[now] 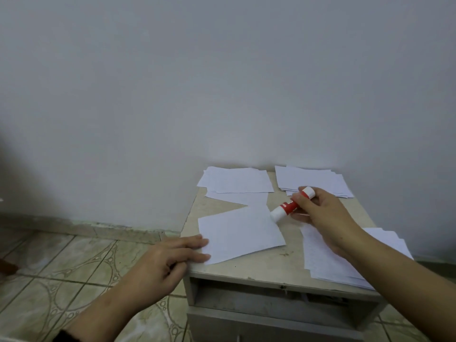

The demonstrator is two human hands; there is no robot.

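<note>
A single white sheet of paper (240,233) lies tilted on the top of a small beige cabinet (259,269). My left hand (170,257) rests at the sheet's near left corner, its straight fingertips pressing the paper's edge at the cabinet's left rim. My right hand (328,215) grips a red and white glue stick (288,206) by its upper half. The stick points down and left, its capped white end just off the sheet's far right corner.
Two stacks of white paper (237,181) (313,180) lie at the back of the cabinet against the grey wall. Another pile of sheets (328,257) sits at the right under my right forearm. An open drawer slot (259,294) shows below the top. Patterned floor tiles (74,267) spread to the left.
</note>
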